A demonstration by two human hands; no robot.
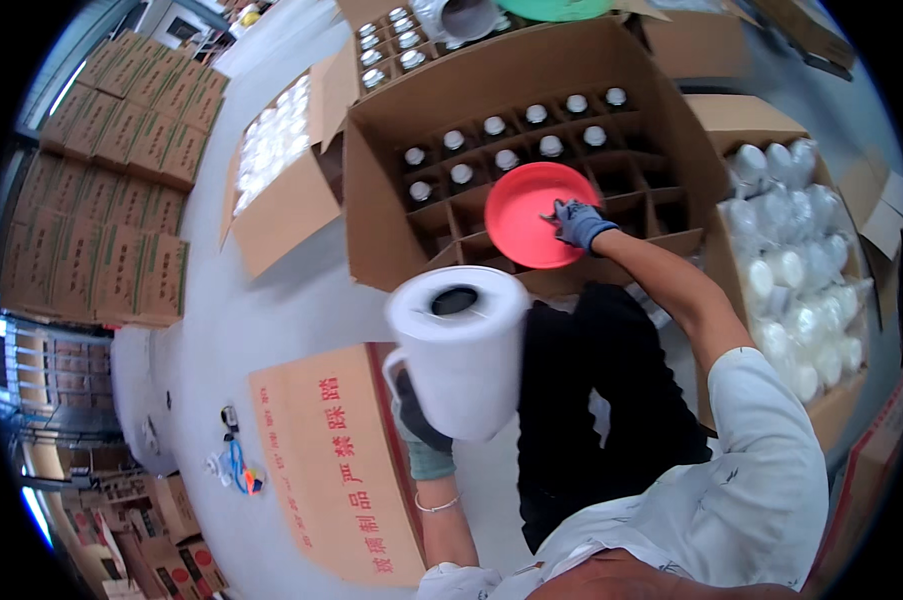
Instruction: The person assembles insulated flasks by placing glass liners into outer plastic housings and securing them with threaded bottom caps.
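Note:
My left hand (420,425), in a grey-green work glove, grips a large white plastic jug (466,370) by its side handle. The jug is tilted a little, and a dark round opening shows in its top. In my right hand (578,224), also gloved, is a round red plastic dish (526,215), the fingers bent over its right side. The dish is above a divided cardboard box (391,235), hiding some of its compartments. Two rows of white-capped bottles (494,126) stand in the box; other compartments near the right side hold no capped bottle.
An open carton of plastic-wrapped white items (796,270) stands at right, another (276,140) at left. Farther back is a carton of capped bottles (408,40) beside a green basin (556,8). A closed carton (321,460) lies left of my legs; stacked cartons (101,190) line the left.

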